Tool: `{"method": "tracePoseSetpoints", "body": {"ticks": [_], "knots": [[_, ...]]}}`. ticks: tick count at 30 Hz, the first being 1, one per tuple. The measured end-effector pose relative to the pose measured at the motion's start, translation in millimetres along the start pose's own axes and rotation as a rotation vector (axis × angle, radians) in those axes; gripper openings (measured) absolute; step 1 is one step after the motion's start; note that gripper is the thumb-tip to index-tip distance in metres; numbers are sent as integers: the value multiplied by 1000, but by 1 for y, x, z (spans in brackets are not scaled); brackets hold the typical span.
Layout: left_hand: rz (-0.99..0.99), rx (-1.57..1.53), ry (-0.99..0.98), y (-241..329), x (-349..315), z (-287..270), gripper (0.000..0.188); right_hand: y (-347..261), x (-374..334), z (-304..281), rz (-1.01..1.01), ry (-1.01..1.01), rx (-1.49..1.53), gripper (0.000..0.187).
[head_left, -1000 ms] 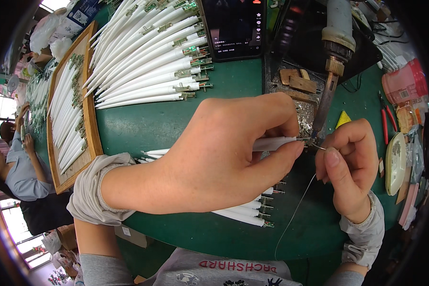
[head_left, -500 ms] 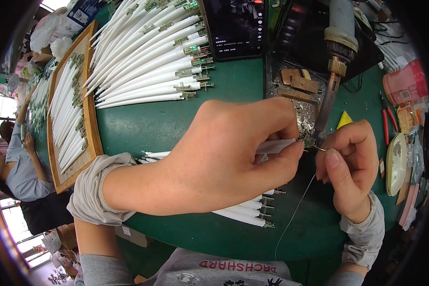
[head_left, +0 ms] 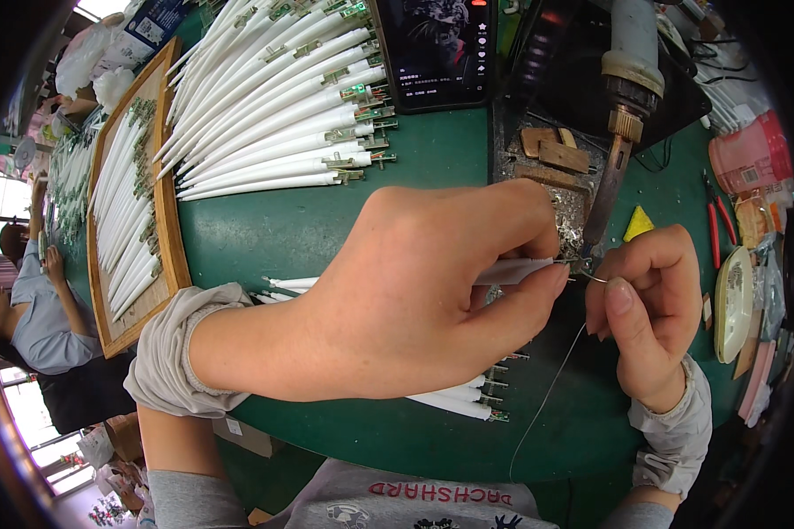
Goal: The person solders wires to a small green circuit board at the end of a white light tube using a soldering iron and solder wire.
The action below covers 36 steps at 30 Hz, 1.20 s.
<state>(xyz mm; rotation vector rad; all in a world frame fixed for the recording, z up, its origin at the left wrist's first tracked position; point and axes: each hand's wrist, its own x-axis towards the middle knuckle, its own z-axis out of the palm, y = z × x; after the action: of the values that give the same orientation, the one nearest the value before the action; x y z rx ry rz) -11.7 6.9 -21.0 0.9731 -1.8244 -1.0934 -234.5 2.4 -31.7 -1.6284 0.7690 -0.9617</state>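
Observation:
My left hand [head_left: 428,282] pinches a slim white tube [head_left: 503,271] between thumb and fingers. From the tube's right end sticks a small circuit board [head_left: 575,264], close under the tip of a soldering iron [head_left: 607,185] that points downward. Whether tip and board touch I cannot tell. Thumb and forefinger of my right hand [head_left: 648,309] are closed on a thin solder wire [head_left: 549,388]. Its short end reaches left to the board, while the long tail curves down over the table edge. More white tubes [head_left: 457,406] lie under my left hand, partly hidden.
White tubes with circuit boards [head_left: 278,115] fan out at the back left, beside a wooden-framed tray [head_left: 183,256] of more. A phone [head_left: 437,62] stands at the back. Red-handled pliers [head_left: 713,225], a yellow sponge piece [head_left: 638,222] and a pale dish [head_left: 733,304] lie right. A co-worker [head_left: 48,309] sits far left.
My left hand, with the tube and board, has shifted very slightly right. My right hand is nearly still on the solder wire. The phone's picture has changed.

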Motion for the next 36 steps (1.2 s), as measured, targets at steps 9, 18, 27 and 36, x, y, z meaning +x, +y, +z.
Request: {"method": "tracePoseSetpoints", "body": {"ticks": [9,18,27,36], "knots": [[43,42,14,1,0,-1,5,2,0,-2,-23,-11,-7,18],[-45,61,-13,3,-2,-1,5,9,1,2,24,-4,9,31],[-114,29,-63,7,-3,-1,6,15,7,4,-297,-6,-369,24],[-307,-141,-107,8,1,-5,9,7,2,1,-39,-76,-81,23]]}}
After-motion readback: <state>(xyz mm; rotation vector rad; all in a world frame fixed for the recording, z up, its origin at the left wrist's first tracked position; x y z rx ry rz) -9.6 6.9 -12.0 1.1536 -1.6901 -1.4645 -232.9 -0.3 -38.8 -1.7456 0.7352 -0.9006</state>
